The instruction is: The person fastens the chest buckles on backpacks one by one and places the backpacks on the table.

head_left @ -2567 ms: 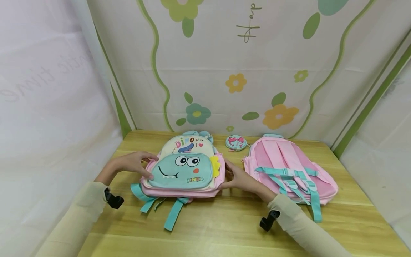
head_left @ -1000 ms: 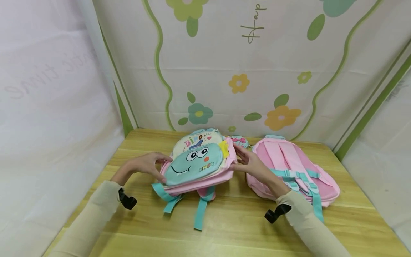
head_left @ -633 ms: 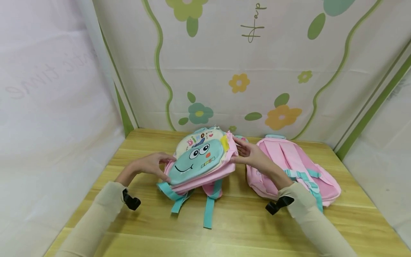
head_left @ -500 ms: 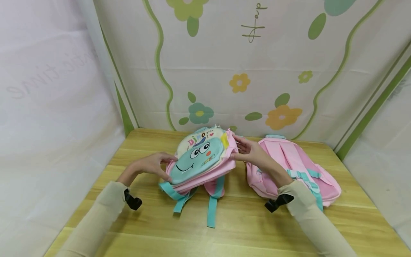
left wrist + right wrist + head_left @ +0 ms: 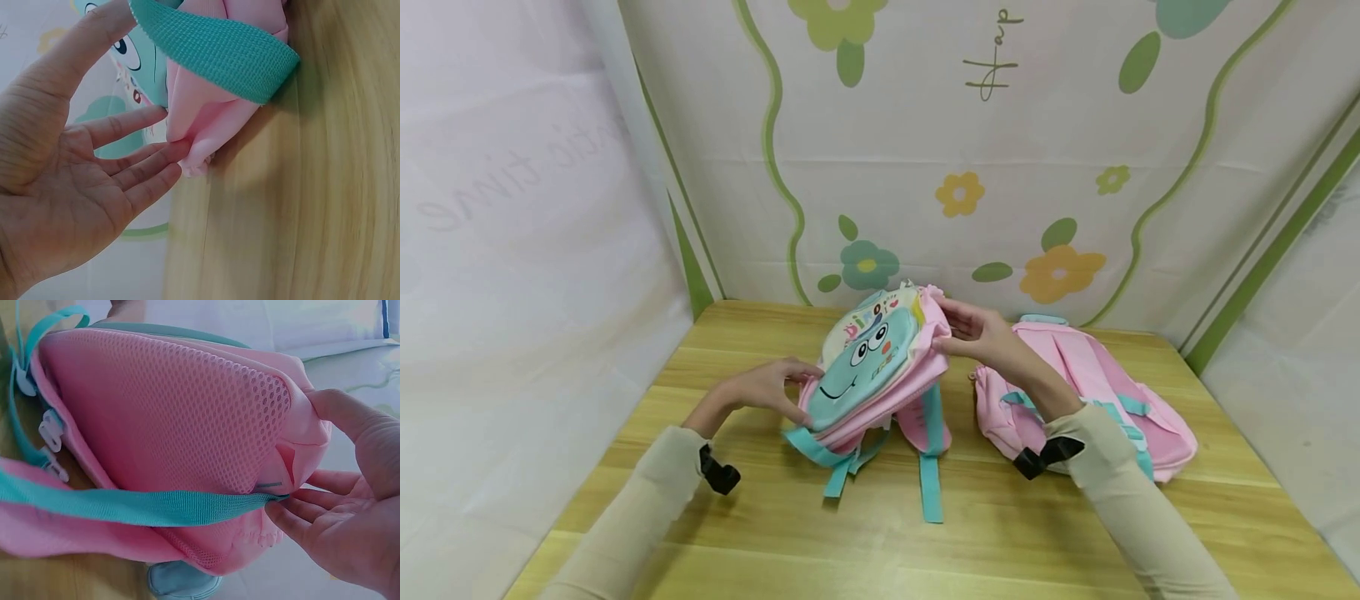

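Note:
A pink children's backpack (image 5: 868,375) with a blue dinosaur face on its front pocket is tilted, its right side raised off the table. My left hand (image 5: 771,387) holds its lower left side, thumb at the front corner; in the left wrist view the fingertips touch the pink side pocket (image 5: 209,112) below a teal strap (image 5: 219,56). My right hand (image 5: 988,337) grips the raised right side between thumb and fingers. Seen from the right wrist, the pink mesh back panel (image 5: 169,412) faces the camera and a teal strap (image 5: 156,507) runs to the fingertips.
A second pink backpack (image 5: 1150,417) lies straps up on the wooden table (image 5: 820,550), partly behind my right forearm. A small light-blue round pouch (image 5: 181,581) shows below the bag in the right wrist view. A flower-printed curtain (image 5: 917,125) stands behind the table.
The held backpack has shifted right and turned, its right side rising and its straps swinging out below. Both hands have moved with it. The round pouch is now hidden in the head view.

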The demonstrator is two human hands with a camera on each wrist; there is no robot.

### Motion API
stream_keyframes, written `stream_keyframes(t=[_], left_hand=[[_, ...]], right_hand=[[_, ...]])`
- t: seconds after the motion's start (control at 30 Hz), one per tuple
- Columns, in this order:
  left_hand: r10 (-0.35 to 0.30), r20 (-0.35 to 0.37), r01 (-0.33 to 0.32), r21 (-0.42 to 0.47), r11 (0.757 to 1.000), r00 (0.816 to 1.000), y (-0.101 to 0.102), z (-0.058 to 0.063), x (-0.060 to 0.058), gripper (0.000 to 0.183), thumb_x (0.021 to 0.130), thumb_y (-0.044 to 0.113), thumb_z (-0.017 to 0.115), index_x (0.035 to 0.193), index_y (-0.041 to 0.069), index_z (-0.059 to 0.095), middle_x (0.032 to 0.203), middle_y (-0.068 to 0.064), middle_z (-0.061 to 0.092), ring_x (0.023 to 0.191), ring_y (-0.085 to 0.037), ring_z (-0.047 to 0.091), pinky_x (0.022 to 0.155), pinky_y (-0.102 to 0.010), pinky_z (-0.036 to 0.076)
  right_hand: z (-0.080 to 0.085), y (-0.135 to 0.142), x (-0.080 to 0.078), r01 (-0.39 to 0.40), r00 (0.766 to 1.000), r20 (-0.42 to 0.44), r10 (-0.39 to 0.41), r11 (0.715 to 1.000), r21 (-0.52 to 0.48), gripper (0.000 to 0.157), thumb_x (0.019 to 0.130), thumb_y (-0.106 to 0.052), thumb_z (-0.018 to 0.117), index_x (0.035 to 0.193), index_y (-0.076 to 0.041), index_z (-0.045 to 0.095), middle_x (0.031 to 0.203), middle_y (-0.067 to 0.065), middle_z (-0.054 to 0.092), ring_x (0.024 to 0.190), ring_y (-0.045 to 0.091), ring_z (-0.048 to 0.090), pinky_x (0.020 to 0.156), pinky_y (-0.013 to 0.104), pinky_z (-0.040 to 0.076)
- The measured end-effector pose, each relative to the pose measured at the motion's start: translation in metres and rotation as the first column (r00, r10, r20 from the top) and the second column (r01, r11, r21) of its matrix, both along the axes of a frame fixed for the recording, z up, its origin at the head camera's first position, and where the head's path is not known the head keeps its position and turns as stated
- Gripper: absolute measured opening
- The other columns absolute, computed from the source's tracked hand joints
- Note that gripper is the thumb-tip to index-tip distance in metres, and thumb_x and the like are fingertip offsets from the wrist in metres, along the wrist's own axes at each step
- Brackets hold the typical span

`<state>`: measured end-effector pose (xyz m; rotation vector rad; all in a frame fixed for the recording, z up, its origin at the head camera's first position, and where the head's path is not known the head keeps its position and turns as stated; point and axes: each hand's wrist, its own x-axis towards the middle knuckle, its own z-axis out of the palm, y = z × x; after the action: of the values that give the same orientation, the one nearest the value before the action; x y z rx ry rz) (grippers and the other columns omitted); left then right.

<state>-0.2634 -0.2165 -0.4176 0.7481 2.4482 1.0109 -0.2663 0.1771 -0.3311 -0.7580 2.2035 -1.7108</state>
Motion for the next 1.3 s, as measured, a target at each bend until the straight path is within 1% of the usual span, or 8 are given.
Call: stream_keyframes(t=[0.13,0.37,0.57,0.73,0.77,1.0,1.1,1.3], left_hand=[[0.0,0.016,0.0,0.017,1.0,1.0,0.006,-0.001,0.001,0.088,0.075,0.035,0.091,0.147,0.005,0.051,0.151,-0.019,0.048,0.137,-0.041,0.047,0.113,-0.06,0.04],[0.006,0.048,-0.008,0.039,0.999,0.999,0.017,-0.004,0.001,0.09,0.075,0.037,0.091,0.15,0.009,0.049,0.154,-0.014,0.047,0.14,-0.039,0.046,0.115,-0.058,0.039],[-0.018,0.053,0.015,0.051,0.999,0.998,0.025,-0.005,-0.003,0.091,0.075,0.037,0.091,0.151,0.011,0.047,0.156,-0.011,0.047,0.144,-0.038,0.044,0.117,-0.056,0.037],[-0.033,0.078,0.027,0.079,0.997,0.996,0.031,-0.005,-0.005,0.092,0.075,0.037,0.091,0.151,0.012,0.047,0.156,-0.01,0.046,0.144,-0.037,0.043,0.117,-0.056,0.037],[-0.035,0.086,0.028,0.085,0.996,0.996,0.033,-0.005,-0.005,0.092,0.075,0.037,0.091,0.151,0.012,0.046,0.157,-0.009,0.046,0.145,-0.037,0.043,0.118,-0.056,0.037],[-0.057,0.126,0.042,0.115,0.992,0.99,0.04,-0.006,-0.005,0.093,0.077,0.033,0.091,0.153,0.011,0.043,0.16,-0.011,0.041,0.148,-0.037,0.039,0.119,-0.053,0.036],[-0.071,0.14,0.052,0.131,0.99,0.988,0.045,-0.007,-0.005,0.093,0.078,0.032,0.09,0.154,0.011,0.041,0.161,-0.012,0.039,0.148,-0.036,0.038,0.12,-0.052,0.035],[-0.113,0.161,0.081,0.198,0.977,0.981,0.056,-0.015,-0.008,0.095,0.08,0.027,0.089,0.156,0.008,0.036,0.161,-0.013,0.038,0.149,-0.037,0.037,0.121,-0.05,0.033]], right_hand=[[0.01,-0.002,-0.001,0.001,1.0,-0.017,-0.001,1.0,0.012,0.071,0.094,-0.012,0.073,0.156,-0.008,0.039,0.158,0.012,0.046,0.144,0.029,0.046,0.101,0.019,0.05],[0.026,-0.006,-0.004,-0.025,0.997,-0.076,0.027,0.999,0.039,0.067,0.097,-0.017,0.071,0.156,-0.011,0.041,0.16,0.009,0.044,0.145,0.026,0.045,0.104,0.018,0.048],[0.036,-0.011,-0.005,-0.03,0.993,-0.117,0.034,0.999,0.04,0.066,0.096,-0.018,0.071,0.155,-0.013,0.043,0.156,0.009,0.049,0.142,0.023,0.05,0.102,0.02,0.05],[0.042,-0.015,-0.005,-0.027,0.991,-0.131,0.033,0.999,0.044,0.067,0.093,-0.017,0.074,0.154,-0.015,0.045,0.155,0.008,0.05,0.14,0.023,0.052,0.101,0.022,0.052],[0.044,-0.017,-0.005,-0.026,0.991,-0.133,0.032,0.998,0.05,0.068,0.093,-0.017,0.075,0.154,-0.015,0.045,0.156,0.007,0.05,0.141,0.022,0.051,0.103,0.022,0.051],[0.056,-0.026,-0.004,-0.041,0.98,-0.186,0.064,0.992,0.123,0.072,0.091,-0.019,0.078,0.154,-0.018,0.046,0.158,0.002,0.046,0.143,0.019,0.048,0.115,0.043,0.043],[0.063,-0.03,-0.003,-0.059,0.973,-0.213,0.094,0.985,0.165,0.075,0.09,-0.021,0.08,0.155,-0.019,0.043,0.161,0.002,0.042,0.147,0.018,0.043,0.118,0.045,0.038],[0.075,-0.043,-0.004,-0.077,0.959,-0.248,0.135,0.97,0.231,0.08,0.087,-0.026,0.082,0.156,-0.021,0.041,0.163,0.001,0.037,0.151,0.016,0.036,0.123,0.042,0.031]])
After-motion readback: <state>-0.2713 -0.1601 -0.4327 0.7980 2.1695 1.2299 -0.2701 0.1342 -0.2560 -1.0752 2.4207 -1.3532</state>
